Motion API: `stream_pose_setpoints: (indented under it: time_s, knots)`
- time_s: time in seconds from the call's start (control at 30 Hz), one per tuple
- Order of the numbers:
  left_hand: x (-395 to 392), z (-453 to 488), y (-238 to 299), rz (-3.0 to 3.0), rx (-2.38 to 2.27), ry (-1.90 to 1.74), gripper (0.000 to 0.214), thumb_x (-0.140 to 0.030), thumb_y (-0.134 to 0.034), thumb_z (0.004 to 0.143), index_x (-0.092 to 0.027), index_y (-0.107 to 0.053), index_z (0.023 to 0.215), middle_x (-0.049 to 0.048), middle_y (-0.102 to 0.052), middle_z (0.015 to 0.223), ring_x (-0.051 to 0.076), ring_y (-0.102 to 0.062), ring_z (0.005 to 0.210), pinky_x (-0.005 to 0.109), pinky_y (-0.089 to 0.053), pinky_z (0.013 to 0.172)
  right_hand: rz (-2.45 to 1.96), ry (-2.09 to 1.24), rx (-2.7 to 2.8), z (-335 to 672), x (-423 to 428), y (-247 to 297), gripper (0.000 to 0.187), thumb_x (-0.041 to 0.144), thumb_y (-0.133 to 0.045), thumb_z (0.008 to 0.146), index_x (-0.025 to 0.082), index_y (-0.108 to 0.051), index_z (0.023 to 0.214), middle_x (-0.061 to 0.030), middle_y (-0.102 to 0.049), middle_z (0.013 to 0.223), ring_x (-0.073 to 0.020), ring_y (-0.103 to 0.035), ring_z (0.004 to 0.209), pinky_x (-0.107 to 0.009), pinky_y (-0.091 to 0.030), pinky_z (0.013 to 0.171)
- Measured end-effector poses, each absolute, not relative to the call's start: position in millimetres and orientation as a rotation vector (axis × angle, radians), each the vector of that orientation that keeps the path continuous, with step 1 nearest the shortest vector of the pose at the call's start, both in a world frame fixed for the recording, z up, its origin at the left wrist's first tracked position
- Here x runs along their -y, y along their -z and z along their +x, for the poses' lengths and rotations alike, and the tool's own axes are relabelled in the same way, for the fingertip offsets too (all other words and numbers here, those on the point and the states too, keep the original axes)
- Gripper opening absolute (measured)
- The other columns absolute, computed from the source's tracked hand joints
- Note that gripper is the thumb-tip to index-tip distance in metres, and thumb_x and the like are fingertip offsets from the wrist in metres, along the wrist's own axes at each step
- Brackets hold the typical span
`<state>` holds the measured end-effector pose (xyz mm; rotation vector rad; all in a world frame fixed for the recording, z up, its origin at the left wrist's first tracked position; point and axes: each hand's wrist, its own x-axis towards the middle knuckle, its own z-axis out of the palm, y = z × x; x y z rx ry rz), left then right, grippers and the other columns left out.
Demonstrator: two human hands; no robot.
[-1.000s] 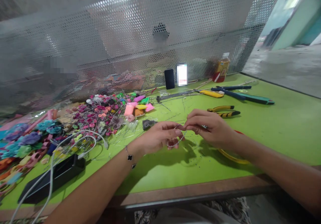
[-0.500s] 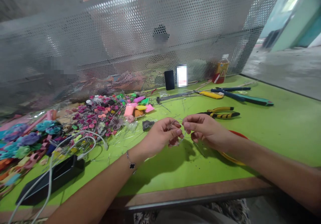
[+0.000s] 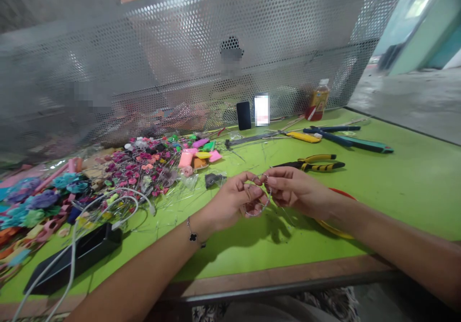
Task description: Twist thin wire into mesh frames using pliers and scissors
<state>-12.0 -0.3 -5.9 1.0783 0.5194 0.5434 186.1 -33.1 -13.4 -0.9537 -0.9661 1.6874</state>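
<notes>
Between my two hands is a thin silvery wire ring (image 3: 267, 203), twisted along its length. My left hand (image 3: 236, 197) is closed on its left side, thumb and fingers pinching the wire. At the upper right of the ring, my right hand (image 3: 295, 187) pinches the wire between thumb and forefinger, its other fingers curled beneath. Both hands are held above the green tabletop (image 3: 230, 259). Just beyond my right hand lie pliers with yellow and black handles (image 3: 322, 163). A yellow and red ring-shaped thing (image 3: 334, 229) is partly hidden under my right forearm.
Left lies a heap of small coloured flowers on wires (image 3: 133, 168), near a black tray (image 3: 77, 259) and white cable (image 3: 74, 235). Behind are a dark phone (image 3: 244, 115), a bottle (image 3: 319, 101), a yellow-handled tool (image 3: 302, 136), blue-handled pliers (image 3: 333, 134) and a perforated metal panel (image 3: 180, 48).
The wire ring has turned and shows more of its round shape below my fingers. My left wrist has shifted slightly to the right, and my right fingers have moved slightly down.
</notes>
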Motion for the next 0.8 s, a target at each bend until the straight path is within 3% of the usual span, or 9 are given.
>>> stream_pose_setpoints:
  time_s: [0.23, 0.37, 0.5, 0.63, 0.7, 0.8]
  knots:
    - [0, -13, 7, 1.039, -0.482, -0.483, 0.056, -0.046, -0.096, 0.07, -0.02, -0.054, 0.095, -0.0016, -0.07, 0.068, 0.008, -0.058, 0.05, 0.019, -0.041, 0.047, -0.904, -1.635, 1.057, 184, 33, 18, 0.054, 0.058, -0.1, 0.057, 0.019, -0.069, 0.077, 0.0046, -0.061, 0.063, -0.0086, -0.05, 0.051, -0.024, -0.035, 0.049]
    - [-4, -14, 8, 1.258, -0.637, -0.572, 0.055, -0.051, -0.091, 0.074, -0.021, -0.05, 0.094, -0.0009, -0.071, 0.071, 0.011, -0.062, 0.053, 0.022, -0.043, 0.051, -1.101, -1.377, 1.261, 188, 29, 13, 0.053, 0.063, -0.095, 0.061, 0.019, -0.068, 0.072, 0.0051, -0.056, 0.057, -0.0097, -0.045, 0.049, -0.026, -0.033, 0.048]
    - [4, -15, 9, 1.679, -0.874, -0.782, 0.034, -0.04, -0.078, 0.087, -0.022, -0.05, 0.094, 0.0008, -0.07, 0.075, 0.015, -0.064, 0.063, 0.027, -0.043, 0.059, -1.287, -0.999, 1.503, 190, 30, 6, 0.05, 0.067, -0.085, 0.073, 0.02, -0.068, 0.068, 0.0019, -0.058, 0.058, -0.0111, -0.042, 0.051, -0.028, -0.031, 0.048]
    - [14, -13, 9, 1.924, -1.034, -0.905, 0.025, -0.032, -0.074, 0.09, -0.023, -0.051, 0.093, -0.0009, -0.066, 0.07, 0.015, -0.06, 0.062, 0.027, -0.038, 0.059, -1.363, -0.657, 1.579, 186, 35, 4, 0.044, 0.062, -0.079, 0.082, 0.022, -0.068, 0.068, 0.0004, -0.059, 0.057, -0.0135, -0.045, 0.054, -0.029, -0.032, 0.049]
    - [15, -12, 8, 1.792, -0.947, -0.894, 0.029, -0.036, -0.074, 0.09, -0.023, -0.049, 0.094, -0.0003, -0.068, 0.072, 0.015, -0.062, 0.062, 0.026, -0.04, 0.057, -1.331, -0.714, 1.537, 186, 36, 3, 0.043, 0.061, -0.082, 0.08, 0.022, -0.067, 0.068, 0.0007, -0.058, 0.059, -0.0133, -0.045, 0.055, -0.029, -0.033, 0.049]
    - [12, -10, 7, 1.497, -0.792, -0.782, 0.041, -0.05, -0.077, 0.087, -0.023, -0.048, 0.097, 0.0004, -0.071, 0.075, 0.014, -0.065, 0.057, 0.024, -0.043, 0.051, -1.154, -1.197, 1.342, 188, 35, 3, 0.049, 0.065, -0.087, 0.072, 0.021, -0.066, 0.075, 0.0025, -0.057, 0.065, -0.0109, -0.045, 0.054, -0.025, -0.035, 0.047]
